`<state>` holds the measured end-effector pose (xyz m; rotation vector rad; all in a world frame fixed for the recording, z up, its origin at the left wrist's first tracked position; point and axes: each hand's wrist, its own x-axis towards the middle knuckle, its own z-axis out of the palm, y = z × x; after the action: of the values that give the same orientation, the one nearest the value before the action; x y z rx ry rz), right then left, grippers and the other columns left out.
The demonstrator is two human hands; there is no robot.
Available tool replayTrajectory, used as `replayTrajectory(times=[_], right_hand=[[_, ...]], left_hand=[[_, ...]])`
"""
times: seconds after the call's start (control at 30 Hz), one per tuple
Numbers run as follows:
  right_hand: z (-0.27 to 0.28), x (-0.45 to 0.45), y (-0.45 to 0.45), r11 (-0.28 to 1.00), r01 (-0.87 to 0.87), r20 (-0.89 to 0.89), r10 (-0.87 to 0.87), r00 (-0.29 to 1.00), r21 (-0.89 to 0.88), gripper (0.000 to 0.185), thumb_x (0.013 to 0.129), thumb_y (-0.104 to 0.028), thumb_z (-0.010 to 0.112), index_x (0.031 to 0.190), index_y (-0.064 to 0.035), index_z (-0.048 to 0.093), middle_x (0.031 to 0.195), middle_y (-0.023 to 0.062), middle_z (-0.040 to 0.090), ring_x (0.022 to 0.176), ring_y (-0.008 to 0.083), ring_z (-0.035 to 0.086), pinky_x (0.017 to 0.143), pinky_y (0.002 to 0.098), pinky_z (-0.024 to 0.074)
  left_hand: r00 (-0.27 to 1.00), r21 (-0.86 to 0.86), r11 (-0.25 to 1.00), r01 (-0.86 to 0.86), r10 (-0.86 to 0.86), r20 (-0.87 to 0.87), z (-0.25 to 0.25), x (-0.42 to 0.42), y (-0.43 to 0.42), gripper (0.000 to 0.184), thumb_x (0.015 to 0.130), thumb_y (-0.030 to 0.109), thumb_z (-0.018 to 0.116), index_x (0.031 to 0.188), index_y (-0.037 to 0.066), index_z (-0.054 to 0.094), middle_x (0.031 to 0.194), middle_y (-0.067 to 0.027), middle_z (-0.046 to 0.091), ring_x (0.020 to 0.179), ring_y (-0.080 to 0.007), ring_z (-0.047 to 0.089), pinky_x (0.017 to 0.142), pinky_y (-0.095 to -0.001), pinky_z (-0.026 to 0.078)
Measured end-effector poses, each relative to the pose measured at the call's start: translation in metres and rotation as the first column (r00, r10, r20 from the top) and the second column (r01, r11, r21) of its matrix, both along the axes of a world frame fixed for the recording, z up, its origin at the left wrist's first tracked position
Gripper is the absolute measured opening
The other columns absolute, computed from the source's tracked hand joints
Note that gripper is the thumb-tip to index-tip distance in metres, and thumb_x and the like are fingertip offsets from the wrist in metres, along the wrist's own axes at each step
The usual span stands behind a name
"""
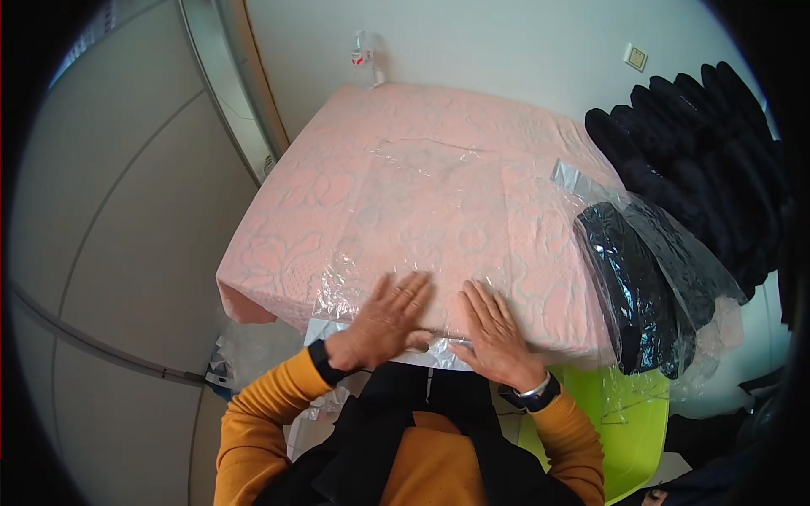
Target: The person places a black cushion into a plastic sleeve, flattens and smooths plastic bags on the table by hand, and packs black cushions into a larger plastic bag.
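Note:
A clear plastic bag lies flat on a pink patterned tablecloth, its edges creased and shiny. On the near part of the bag rests my left hand, palm down, fingers stretched out. My right hand lies flat beside it, close to the table's front edge, fingers also extended. A whitish, silvery end of the bag hangs over that edge below both hands. Neither hand grips anything that I can see.
Dark garments in clear plastic lie on the table's right side. Several dark plush, rounded pieces stand behind them. A plastic bottle stands at the back. Below right is a lime-green bin. Grey panels line the left.

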<state>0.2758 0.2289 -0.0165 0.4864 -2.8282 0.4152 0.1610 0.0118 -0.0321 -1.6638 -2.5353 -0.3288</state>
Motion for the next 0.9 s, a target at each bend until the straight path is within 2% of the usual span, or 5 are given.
replayTrajectory(times=[0.17, 0.33, 0.57, 0.73, 0.9], right_hand=[[-0.004, 0.006, 0.009, 0.997, 0.026, 0.008, -0.026, 1.000, 0.074, 0.072, 0.087, -0.027, 0.061, 0.142, 0.0082, 0.029, 0.150, 0.0217, 0.030, 0.141, 0.0347, 0.026, 0.116, 0.0465, 0.0180], [-0.008, 0.005, 0.010, 0.999, 0.036, -0.029, -0.035, 0.999, 0.031, 0.067, 0.087, -0.024, 0.061, 0.140, 0.0063, 0.034, 0.148, 0.0214, 0.032, 0.140, 0.0348, 0.028, 0.115, 0.0462, 0.0203], [-0.002, 0.013, 0.002, 0.994, 0.103, -0.177, -0.106, 0.978, -0.025, 0.062, 0.084, -0.022, 0.065, 0.135, 0.0038, 0.043, 0.145, 0.0209, 0.037, 0.137, 0.0387, 0.031, 0.113, 0.0496, 0.0243], [0.015, 0.018, -0.050, 0.965, -0.119, -0.159, 0.083, 0.984, -0.232, 0.058, 0.081, -0.018, 0.065, 0.131, 0.0040, 0.047, 0.141, 0.0207, 0.041, 0.136, 0.0398, 0.033, 0.111, 0.0543, 0.0249], [-0.004, 0.012, -0.065, 0.979, -0.094, -0.115, 0.074, 0.991, -0.183, 0.054, 0.079, -0.008, 0.060, 0.130, 0.0034, 0.049, 0.138, 0.0199, 0.044, 0.134, 0.0382, 0.036, 0.110, 0.0563, 0.0249]], left_hand=[[0.949, -0.082, 0.945, -0.316, 0.316, -0.019, 0.011, -0.057, -0.066, 0.077, 0.095, 0.055, 0.039, 0.147, 0.000, 0.025, 0.154, -0.0202, 0.023, 0.144, -0.0336, 0.020, 0.115, -0.0550, 0.012], [0.923, -0.071, 0.921, -0.383, 0.385, 0.013, 0.008, -0.072, -0.092, 0.073, 0.096, 0.053, 0.039, 0.146, 0.000, 0.028, 0.153, -0.0202, 0.025, 0.144, -0.0343, 0.020, 0.115, -0.0548, 0.012], [0.755, 0.140, 0.757, -0.639, 0.651, -0.075, -0.006, -0.048, -0.069, 0.068, 0.092, 0.047, 0.050, 0.138, -0.003, 0.041, 0.145, -0.0225, 0.037, 0.137, -0.0376, 0.032, 0.112, -0.0559, 0.018], [0.729, 0.125, 0.739, -0.662, 0.674, -0.118, -0.001, -0.003, -0.026, 0.066, 0.091, 0.046, 0.053, 0.134, -0.004, 0.044, 0.143, -0.0232, 0.040, 0.135, -0.0380, 0.034, 0.112, -0.0550, 0.019], [0.900, 0.274, 0.879, -0.389, 0.426, -0.090, 0.003, 0.028, -0.007, 0.045, 0.083, 0.029, 0.064, 0.117, -0.001, 0.057, 0.127, -0.0182, 0.052, 0.116, -0.0344, 0.048, 0.100, -0.0468, 0.034]])
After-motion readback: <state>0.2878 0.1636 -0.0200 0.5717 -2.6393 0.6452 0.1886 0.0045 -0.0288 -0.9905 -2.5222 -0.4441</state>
